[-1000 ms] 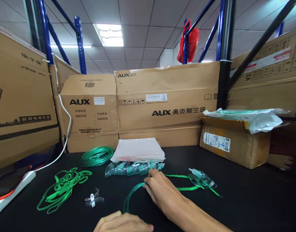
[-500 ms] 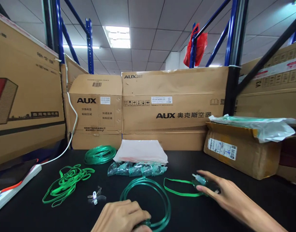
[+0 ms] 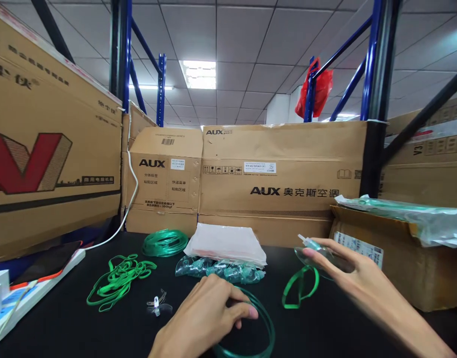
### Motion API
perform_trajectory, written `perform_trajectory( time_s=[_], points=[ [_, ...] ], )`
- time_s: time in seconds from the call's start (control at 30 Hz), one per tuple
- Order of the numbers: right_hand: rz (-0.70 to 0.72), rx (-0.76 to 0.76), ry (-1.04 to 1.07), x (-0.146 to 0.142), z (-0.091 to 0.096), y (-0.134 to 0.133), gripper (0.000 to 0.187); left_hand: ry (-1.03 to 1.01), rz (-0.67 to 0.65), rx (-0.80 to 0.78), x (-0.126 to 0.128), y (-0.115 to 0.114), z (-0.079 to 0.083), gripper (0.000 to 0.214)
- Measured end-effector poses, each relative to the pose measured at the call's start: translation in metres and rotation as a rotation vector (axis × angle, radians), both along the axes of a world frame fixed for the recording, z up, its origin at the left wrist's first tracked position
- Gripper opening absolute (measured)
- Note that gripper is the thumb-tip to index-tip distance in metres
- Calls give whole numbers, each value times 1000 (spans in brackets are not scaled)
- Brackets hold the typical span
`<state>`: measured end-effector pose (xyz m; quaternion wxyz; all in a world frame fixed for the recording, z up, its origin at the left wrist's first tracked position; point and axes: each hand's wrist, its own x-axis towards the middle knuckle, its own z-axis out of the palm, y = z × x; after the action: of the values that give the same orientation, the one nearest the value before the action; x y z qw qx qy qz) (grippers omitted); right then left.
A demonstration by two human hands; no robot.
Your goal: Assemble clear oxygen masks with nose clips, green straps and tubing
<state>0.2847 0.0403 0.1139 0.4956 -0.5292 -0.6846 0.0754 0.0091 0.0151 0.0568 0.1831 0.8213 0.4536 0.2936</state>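
Head cam feed, both hands in frame. On my right side, the right hand (image 3: 357, 268) has the clear mask (image 3: 327, 257) pinched between thumb and fingers, nozzle end pointing up and left. Mask sits right of the middle of the bench, in front of the small open carton (image 3: 407, 278). Its green strap (image 3: 291, 306) hangs below in a loop; can't tell if the mask body touches the bench.

My left hand (image 3: 213, 308) is palm down at front center, over the left part of the near tube coil (image 3: 270, 329). Fingers curled, thumb tip close to the index. Can't tell if they pinch the tube; the hand hides that part.

Around the left hand: small clear bits (image 3: 157, 304) to its left, with a heap of green straps (image 3: 120, 281) beyond them. A second tube coil (image 3: 164, 243) lies farther back, just left of the white paper stack (image 3: 226, 241). A row of clear masks (image 3: 221, 269) lies along the stack's front edge.

Plastic packets (image 3: 403, 214) lie on top of the small open carton. Far left: white power strip (image 3: 52, 278) with a dark flat device (image 3: 45, 263) beside it, white cable (image 3: 134, 191) running up from that area. Big cartons (image 3: 280, 169) wall off the back of the black bench (image 3: 124, 333).
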Motion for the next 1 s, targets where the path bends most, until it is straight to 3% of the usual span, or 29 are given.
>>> perform_trajectory(
  time_s=[0.17,0.33,0.5,0.67,0.83,1.0],
  points=[
    [166,-156,123,-15,-26,4,48,-28,29,-19,-11,2,-7,27],
    [315,-295,234,-25,-39,11,46,-78,121,-25,-19,6,3,25],
    [540,-345,829,-19,-44,17,48,-89,104,7,-15,8,10,25],
    [533,-371,1240,-3,-53,38,43,-108,85,6,-13,10,6,25],
    [511,-320,1229,0,-55,45,42,-110,94,7,-14,13,4,24],
    [505,-359,1027,-9,-54,32,53,-99,75,-2,-15,15,5,22]
  ],
)
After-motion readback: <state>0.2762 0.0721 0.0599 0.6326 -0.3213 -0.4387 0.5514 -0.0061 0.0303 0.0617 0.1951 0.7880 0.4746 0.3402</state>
